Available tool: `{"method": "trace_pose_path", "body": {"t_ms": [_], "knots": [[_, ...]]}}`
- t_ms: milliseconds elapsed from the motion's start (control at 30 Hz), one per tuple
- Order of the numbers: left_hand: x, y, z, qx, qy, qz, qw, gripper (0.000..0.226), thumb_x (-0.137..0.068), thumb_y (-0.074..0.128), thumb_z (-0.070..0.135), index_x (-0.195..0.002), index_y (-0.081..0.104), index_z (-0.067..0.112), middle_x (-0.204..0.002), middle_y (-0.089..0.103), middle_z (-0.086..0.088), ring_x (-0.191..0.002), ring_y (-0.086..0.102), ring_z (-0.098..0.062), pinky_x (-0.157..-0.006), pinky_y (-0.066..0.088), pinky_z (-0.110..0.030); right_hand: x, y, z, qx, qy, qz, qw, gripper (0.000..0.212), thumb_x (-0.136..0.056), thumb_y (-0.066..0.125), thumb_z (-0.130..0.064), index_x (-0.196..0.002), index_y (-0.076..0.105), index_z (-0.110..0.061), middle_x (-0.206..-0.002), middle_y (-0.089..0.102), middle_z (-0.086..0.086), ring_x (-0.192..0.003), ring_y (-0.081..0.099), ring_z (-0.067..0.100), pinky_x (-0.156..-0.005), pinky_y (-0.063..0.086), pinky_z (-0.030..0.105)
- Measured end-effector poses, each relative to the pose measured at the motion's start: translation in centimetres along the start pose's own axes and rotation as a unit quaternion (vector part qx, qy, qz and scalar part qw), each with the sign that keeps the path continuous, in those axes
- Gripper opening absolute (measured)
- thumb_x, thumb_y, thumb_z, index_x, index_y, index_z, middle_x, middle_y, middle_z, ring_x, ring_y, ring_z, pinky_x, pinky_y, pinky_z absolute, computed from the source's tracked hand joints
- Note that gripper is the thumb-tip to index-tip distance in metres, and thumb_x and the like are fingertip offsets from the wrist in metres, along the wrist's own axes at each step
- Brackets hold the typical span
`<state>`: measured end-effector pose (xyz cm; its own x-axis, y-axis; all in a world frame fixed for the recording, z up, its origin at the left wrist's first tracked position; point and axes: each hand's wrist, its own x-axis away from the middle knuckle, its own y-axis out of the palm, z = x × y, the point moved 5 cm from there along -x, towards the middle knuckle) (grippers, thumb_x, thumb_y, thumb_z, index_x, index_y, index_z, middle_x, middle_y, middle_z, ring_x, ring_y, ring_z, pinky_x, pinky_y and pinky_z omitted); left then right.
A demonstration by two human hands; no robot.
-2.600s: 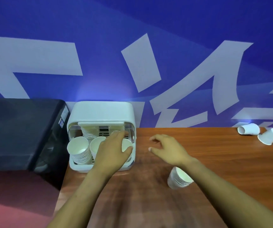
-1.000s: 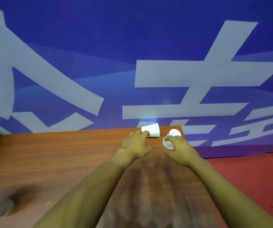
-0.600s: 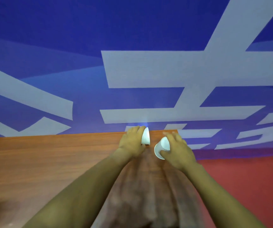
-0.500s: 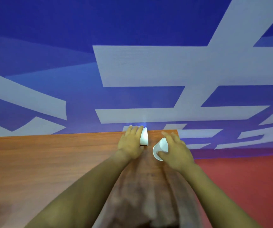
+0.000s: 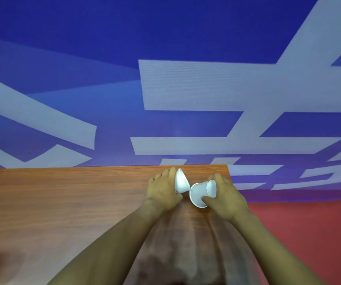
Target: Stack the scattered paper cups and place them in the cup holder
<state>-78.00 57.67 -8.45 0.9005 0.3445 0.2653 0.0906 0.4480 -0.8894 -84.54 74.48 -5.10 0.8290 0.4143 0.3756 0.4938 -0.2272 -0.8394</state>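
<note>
Two white paper cups are held above the far right corner of the wooden table [image 5: 62,202]. The left cup [image 5: 180,182] is in the left hand [image 5: 162,190]. This cup is tilted, and its narrow end points up and away from the person. The fingers [image 5: 166,174] of the left hand wrap the far side of the cup, and the palm covers its left side, so the grip is closed on the cup. The right cup [image 5: 201,193] lies on its side in the right hand [image 5: 225,199]. Its open mouth faces left and toward the person, and its closed base faces right. The thumb [image 5: 207,200] of the right hand presses the near wall of the cup, and the other fingers curl over the far wall, so this grip is also closed on its cup.

The rims of the two cups meet or nearly meet between the hands; contact cannot be confirmed. Both cups are close to the back edge of the table, just left of its right corner. Both forearms reach in from the near edge of the table.

Behind the table stands a blue wall [image 5: 103,48] with large pale strokes. Right of the table lies a red floor [image 5: 309,233].
</note>
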Motion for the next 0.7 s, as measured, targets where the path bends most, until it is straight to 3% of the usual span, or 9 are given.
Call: {"method": "trace_pose_path", "body": {"t_ms": [167, 300, 367, 533, 700], "knots": [[5.8, -2.5, -2.7, 0.119, 0.005, -0.001, 0.993, 0.093, -0.071, 0.07, 0.035, -0.147, 0.016, 0.029, -0.134, 0.04, 0.003, -0.118, 0.052, -0.027, -0.088, 0.049, -0.039, 4.3, -1.3, -2.5, -0.043, 0.001, 0.023, 0.999, 0.043, -0.072, 0.067, -0.043, -0.1, 0.037, -0.031, -0.098, 0.056, -0.006, -0.087, 0.057, 0.023, -0.062, 0.04, 0.03], [11.5, -4.3, -6.0, 0.167, 0.001, 0.019, 0.986, 0.072, -0.065, 0.064, 0.048, -0.129, 0.039, 0.025, -0.116, 0.046, 0.004, -0.107, 0.054, -0.026, -0.085, 0.05, -0.041, 8.0, -1.2, -5.7, -0.077, -0.03, 0.025, 0.996, 0.06, -0.072, 0.071, -0.035, -0.124, 0.041, -0.032, -0.118, 0.054, -0.001, -0.096, 0.052, 0.016, -0.076, 0.043, 0.028], [14.1, -5.2, -7.9, 0.176, -0.009, 0.039, 0.983, 0.066, -0.067, 0.069, 0.044, -0.123, 0.042, 0.022, -0.115, 0.049, 0.003, -0.105, 0.055, -0.025, -0.083, 0.049, -0.038, 9.9, -0.8, -7.7, -0.069, -0.05, 0.024, 0.996, 0.069, -0.073, 0.071, -0.035, -0.135, 0.04, -0.032, -0.127, 0.049, -0.001, -0.101, 0.047, 0.013, -0.081, 0.039, 0.026], [19.0, -8.6, -12.5, 0.167, -0.005, 0.049, 0.985, 0.062, -0.069, 0.073, 0.034, -0.118, 0.038, 0.024, -0.113, 0.046, 0.008, -0.107, 0.052, -0.023, -0.08, 0.047, -0.034, 14.4, 1.1, -13.6, -0.06, -0.06, 0.025, 0.996, 0.083, -0.073, 0.073, -0.033, -0.144, 0.03, -0.036, -0.117, 0.034, -0.003, -0.095, 0.048, 0.013, -0.084, 0.039, 0.023], [23.4, -13.4, -18.2, 0.146, 0.024, 0.048, 0.988, 0.082, -0.071, 0.07, 0.036, -0.14, 0.026, 0.031, -0.129, 0.04, 0.006, -0.12, 0.047, -0.021, -0.089, 0.047, -0.036, 18.9, 4.7, -21.5, -0.06, -0.074, 0.038, 0.995, 0.088, -0.073, 0.072, -0.031, -0.145, 0.024, -0.044, -0.114, 0.024, -0.001, -0.094, 0.049, 0.014, -0.088, 0.04, 0.019]]}}
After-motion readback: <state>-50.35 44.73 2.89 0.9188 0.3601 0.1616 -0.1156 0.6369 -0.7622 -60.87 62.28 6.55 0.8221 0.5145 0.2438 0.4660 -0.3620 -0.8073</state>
